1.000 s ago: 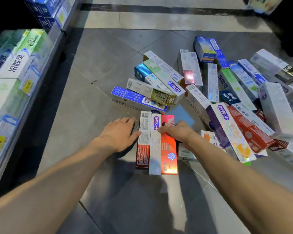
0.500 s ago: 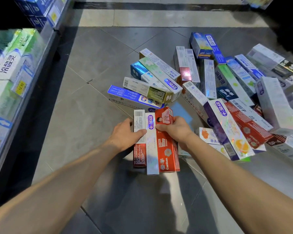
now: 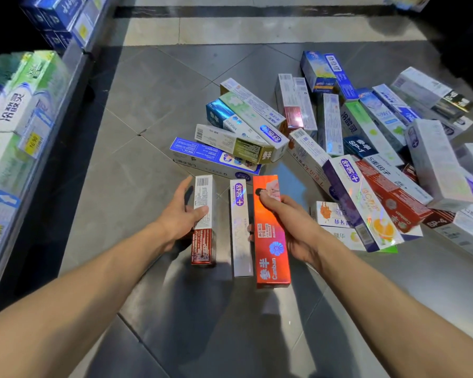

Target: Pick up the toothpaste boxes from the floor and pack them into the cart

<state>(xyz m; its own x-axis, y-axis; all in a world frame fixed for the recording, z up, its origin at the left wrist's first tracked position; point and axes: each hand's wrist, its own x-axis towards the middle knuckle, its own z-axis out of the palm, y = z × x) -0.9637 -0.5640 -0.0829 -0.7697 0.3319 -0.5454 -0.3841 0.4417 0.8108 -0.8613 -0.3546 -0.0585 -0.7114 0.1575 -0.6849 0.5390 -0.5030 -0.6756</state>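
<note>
I've lifted three boxes off the floor — left hand (image 3: 182,216) holds the white-and-red box (image 3: 203,219), right hand (image 3: 287,227) holds the orange box (image 3: 271,233) and pale box (image 3: 239,227) — cart next.

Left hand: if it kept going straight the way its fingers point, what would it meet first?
Probably the blue box lying across the near edge of the pile, just beyond the left hand, which holds a red-and-white box. Depth is unclear from this one view.

"Canban" on orange box (image 3: 271,241), "SP-4" on dark red box (image 3: 436,222), "16.90" on yellow shelf tag (image 3: 32,139)
</note>
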